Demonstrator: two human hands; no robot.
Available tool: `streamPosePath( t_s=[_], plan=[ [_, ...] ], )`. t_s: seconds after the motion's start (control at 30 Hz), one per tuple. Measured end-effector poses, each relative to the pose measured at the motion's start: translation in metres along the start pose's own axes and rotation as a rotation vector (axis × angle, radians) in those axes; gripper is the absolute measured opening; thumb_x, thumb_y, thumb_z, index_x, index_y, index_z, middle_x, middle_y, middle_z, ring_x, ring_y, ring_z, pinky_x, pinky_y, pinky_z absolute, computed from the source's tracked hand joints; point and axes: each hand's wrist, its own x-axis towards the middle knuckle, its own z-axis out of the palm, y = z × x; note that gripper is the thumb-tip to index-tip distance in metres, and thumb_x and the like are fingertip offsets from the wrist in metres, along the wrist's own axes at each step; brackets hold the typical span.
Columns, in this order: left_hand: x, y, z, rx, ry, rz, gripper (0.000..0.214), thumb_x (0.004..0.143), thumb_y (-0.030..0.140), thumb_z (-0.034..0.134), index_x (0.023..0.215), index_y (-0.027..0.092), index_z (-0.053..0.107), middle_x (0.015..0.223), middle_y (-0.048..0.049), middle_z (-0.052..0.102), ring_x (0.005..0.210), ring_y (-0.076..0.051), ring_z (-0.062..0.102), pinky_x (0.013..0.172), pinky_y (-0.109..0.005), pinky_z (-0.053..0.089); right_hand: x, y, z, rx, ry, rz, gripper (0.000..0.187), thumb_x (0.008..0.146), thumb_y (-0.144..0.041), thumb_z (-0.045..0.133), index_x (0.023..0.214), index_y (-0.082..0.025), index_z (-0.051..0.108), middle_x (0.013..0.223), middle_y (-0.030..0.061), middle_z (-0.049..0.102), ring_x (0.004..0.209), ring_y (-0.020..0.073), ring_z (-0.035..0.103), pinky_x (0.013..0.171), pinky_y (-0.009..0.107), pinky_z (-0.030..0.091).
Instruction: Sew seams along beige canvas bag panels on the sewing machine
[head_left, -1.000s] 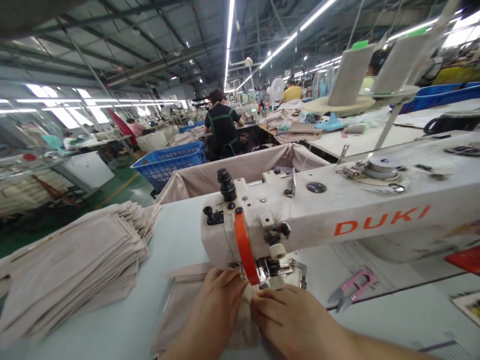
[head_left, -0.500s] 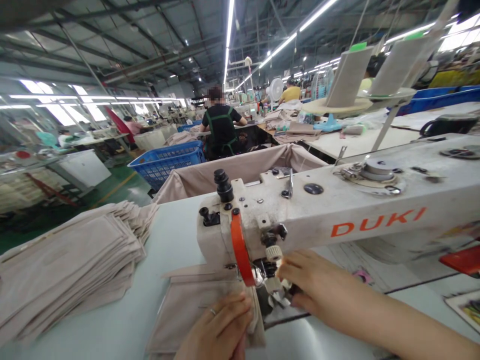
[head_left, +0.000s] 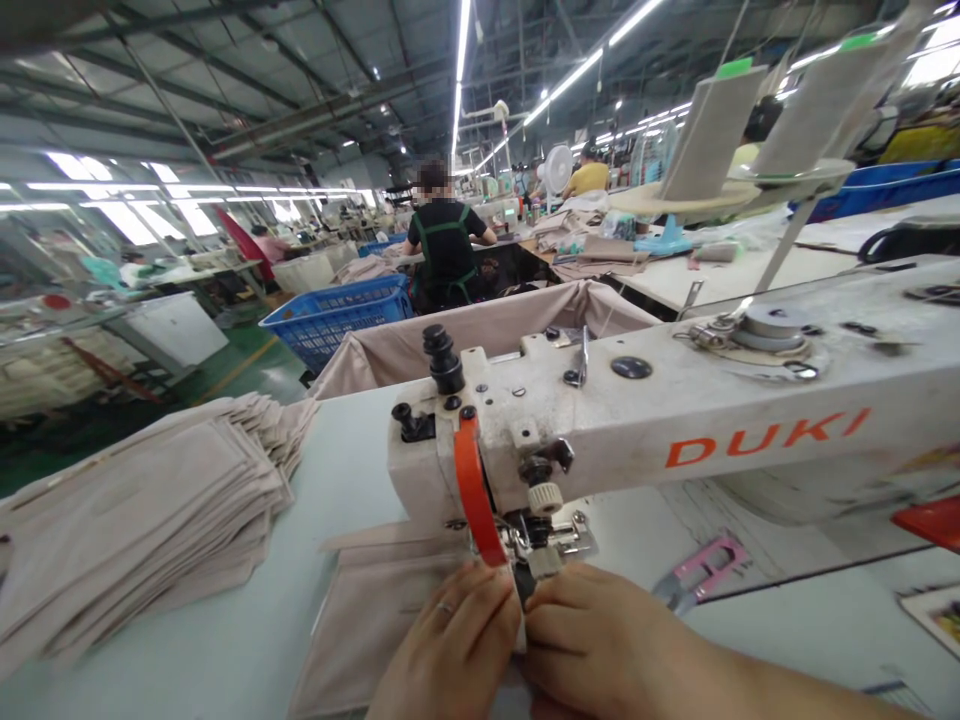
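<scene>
A beige fabric piece (head_left: 360,610) lies flat on the sewing machine table, its right edge by the needle area. My left hand (head_left: 457,640), a ring on one finger, presses and grips that edge with its fingers together, just below the orange guard (head_left: 478,490). Close beside it, my right hand (head_left: 600,640) is closed with curled fingers at the same edge, in front of the presser foot area. Its fingertips are partly hidden. The white sewing machine (head_left: 585,420) stands directly over both hands.
A stack of beige fabric pieces (head_left: 150,510) lies at the left. Pink-handled thread snips (head_left: 705,570) lie right of my right hand. Behind the machine are a fabric-lined bin (head_left: 450,335), a blue basket (head_left: 337,315) and a seated co-worker (head_left: 446,245). Thread cones (head_left: 709,135) stand at the right.
My right hand has come down from beside the needle clamp to the fabric edge, next to my left hand. The pink snips now show more fully. My left hand has moved slightly right.
</scene>
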Motion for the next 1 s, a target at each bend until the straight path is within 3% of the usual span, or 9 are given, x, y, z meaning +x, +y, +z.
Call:
streamPosePath(
  t_s=[0.3,0.5,0.67,0.9,1.0],
  plan=[
    [0.004,-0.001,0.000,-0.013,0.001,0.018,0.028,0.102,0.012,0.040,0.115,0.017,0.065,0.108,-0.0040,0.069,0.109,-0.015,0.066,0.107,-0.028,0.051,-0.002,0.005,0.011,-0.020,0.058,-0.019,0.011,0.100,-0.026,0.057,0.095,-0.019,0.064,0.092,-0.0012,0.069,0.089,0.0177,0.063,0.073,0.034,0.047],
    [0.002,-0.001,0.001,-0.006,0.015,0.003,0.029,0.104,0.014,0.039,0.115,0.016,0.065,0.109,-0.0048,0.070,0.108,-0.015,0.066,0.107,-0.027,0.051,-0.001,0.002,0.007,-0.052,0.047,0.003,0.010,0.097,-0.027,0.064,0.090,-0.019,0.063,0.089,-0.0017,0.068,0.083,0.0164,0.062,0.071,0.033,0.047],
    [0.004,-0.001,0.002,-0.041,-0.014,-0.002,0.029,0.103,0.013,0.039,0.116,0.017,0.065,0.109,-0.0052,0.071,0.110,-0.016,0.066,0.107,-0.030,0.052,0.000,0.000,0.013,-0.061,0.124,0.003,0.010,0.098,-0.021,0.060,0.088,-0.019,0.063,0.087,-0.0013,0.068,0.081,0.0164,0.062,0.069,0.033,0.046],
    [0.010,-0.007,0.004,-0.052,-0.019,-0.031,0.035,0.102,0.012,0.031,0.110,0.014,0.065,0.107,-0.0072,0.073,0.106,-0.019,0.068,0.104,-0.034,0.054,0.002,0.002,0.016,-0.096,0.118,0.003,0.014,0.101,-0.029,0.056,0.097,-0.020,0.066,0.085,-0.0014,0.070,0.080,0.0176,0.063,0.067,0.033,0.047],
    [0.008,-0.007,0.006,-0.060,0.010,-0.035,0.034,0.100,0.009,0.034,0.112,0.014,0.065,0.110,-0.0077,0.073,0.109,-0.020,0.068,0.102,-0.036,0.056,0.002,-0.001,0.007,-0.012,0.081,0.022,0.017,0.102,-0.022,0.052,0.094,-0.020,0.067,0.086,-0.0004,0.070,0.084,0.0170,0.063,0.076,0.032,0.049]
  ],
)
